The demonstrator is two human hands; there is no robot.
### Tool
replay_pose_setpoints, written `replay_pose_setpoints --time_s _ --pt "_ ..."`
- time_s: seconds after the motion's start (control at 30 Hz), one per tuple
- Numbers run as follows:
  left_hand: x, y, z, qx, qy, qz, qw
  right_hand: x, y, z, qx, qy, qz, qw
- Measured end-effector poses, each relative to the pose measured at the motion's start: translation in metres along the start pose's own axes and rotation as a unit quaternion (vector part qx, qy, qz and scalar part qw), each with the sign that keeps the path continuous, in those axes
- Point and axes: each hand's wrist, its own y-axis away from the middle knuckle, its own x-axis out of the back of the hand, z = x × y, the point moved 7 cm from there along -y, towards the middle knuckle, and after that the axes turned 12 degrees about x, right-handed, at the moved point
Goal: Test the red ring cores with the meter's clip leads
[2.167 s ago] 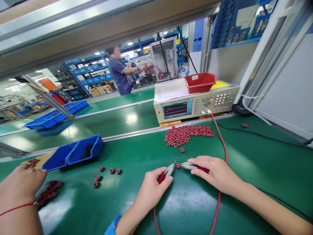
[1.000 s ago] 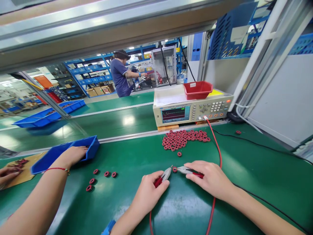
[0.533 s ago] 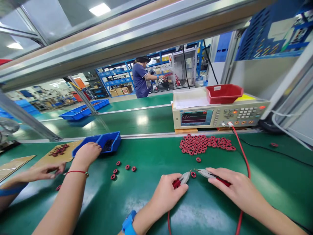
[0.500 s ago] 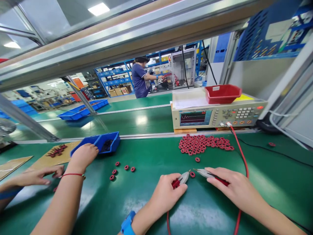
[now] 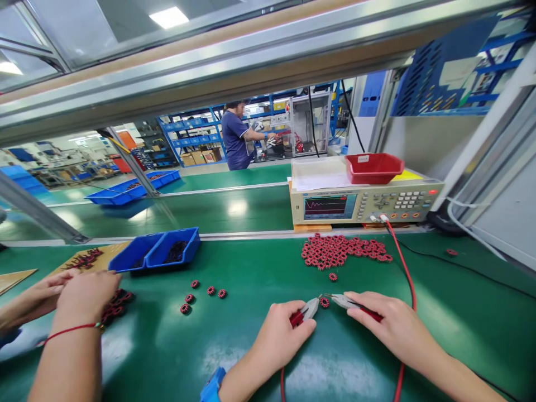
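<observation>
Both hands' fingers grip red-handled probes against one red coil (tester writing unreadable).

I work on an electronics factory line: green conveyor belt, bench tester, blue parts bins, storage racks behind.

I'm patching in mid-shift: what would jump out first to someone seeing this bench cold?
Front and centre, the left hand and right hand each hold a clip probe, both tips meeting on one small red coil on the green mat. Behind it lies a heap of red coils before the test meter, whose screen shows a trace. At far left, a co-worker's hands work beside the blue bins.
</observation>
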Motion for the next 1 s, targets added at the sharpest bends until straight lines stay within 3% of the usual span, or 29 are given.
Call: replay_pose_setpoints --time_s 0.67,1.0 --pt "0.002 0.002 -0.002 0.016 0.005 0.02 1.0 -0.003 0.003 0.006 0.029 0.02 0.036 0.999" --pt "0.003 0.004 -0.004 0.02 0.031 0.036 0.999 -0.027 0.01 0.045 0.056 0.007 0.079 0.995"
